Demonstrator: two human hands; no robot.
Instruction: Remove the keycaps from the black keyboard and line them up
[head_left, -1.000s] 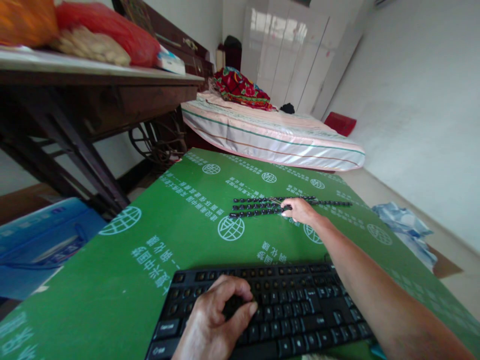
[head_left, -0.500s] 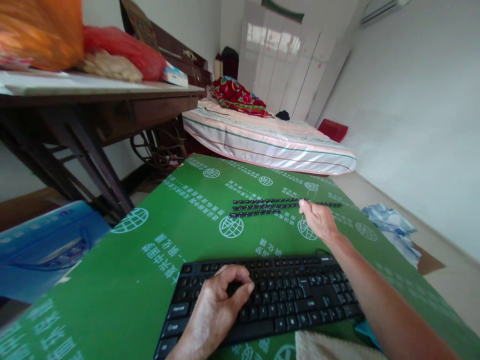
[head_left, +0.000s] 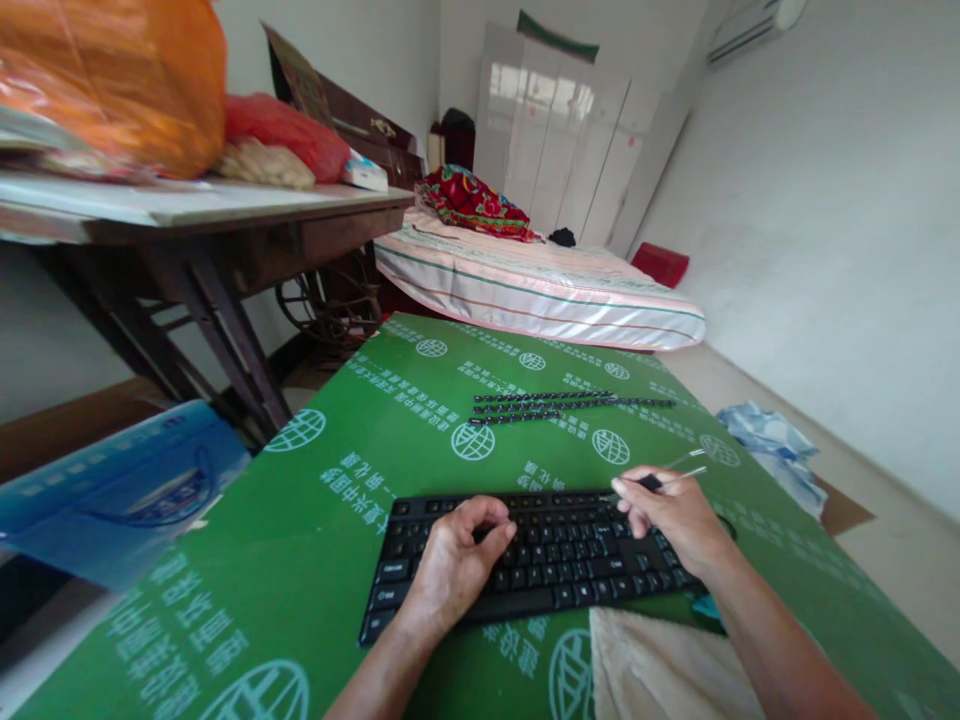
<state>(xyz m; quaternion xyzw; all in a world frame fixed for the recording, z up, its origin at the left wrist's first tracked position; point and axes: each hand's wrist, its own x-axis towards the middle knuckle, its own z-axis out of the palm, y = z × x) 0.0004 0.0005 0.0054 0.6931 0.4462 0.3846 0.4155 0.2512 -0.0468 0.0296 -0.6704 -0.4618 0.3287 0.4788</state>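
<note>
A black keyboard (head_left: 517, 605) lies across the green table, with some of its keys gone from the upper rows. My left hand (head_left: 457, 560) rests over the keyboard's left half, thumb and curled fingers pinched together; what is between them, if anything, is hidden. Over the right part of the keyboard, my right hand (head_left: 667, 510) grips a wire keycap puller (head_left: 649, 483) with a dark handle, its two thin wires pointing right. Beyond the keyboard, several black keycaps (head_left: 517, 407) lie in three rows.
The green table (head_left: 315, 540) bears printed white lettering and globes. A beige cloth (head_left: 660, 660) lies at its near edge. To the left stand a blue bag (head_left: 150, 500) and a sewing table (head_left: 300, 205) with plastic bags on top. A bed (head_left: 540, 285) is beyond.
My right hand has come back from the keycap rows to the keyboard, and the puller's wires now point right. My left hand keeps its pinch over the keyboard. The view has shifted slightly.
</note>
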